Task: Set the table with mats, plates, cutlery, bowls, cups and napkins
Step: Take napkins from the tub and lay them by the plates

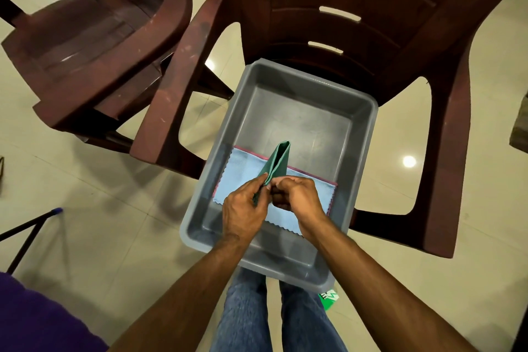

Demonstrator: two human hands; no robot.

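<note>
— As both forearms reach forward over the grey tub (pixel 364 134), how are the hands placed?

— The left hand (pixel 243 213) and the right hand (pixel 297 194) meet in the middle, above the near part of the tub. Each one pinches the lower end of the green napkin (pixel 277 163) with curled fingers.

— And how does the napkin look?

— It is folded, narrow, and it stands up from the fingers like a cone, lifted above the tub. Under it a light blue cloth (pixel 245 171) with a pink zigzag edge lies flat on the tub's bottom.

— Where is the tub?

— On the seat of a brown plastic chair (pixel 445 46).
</note>
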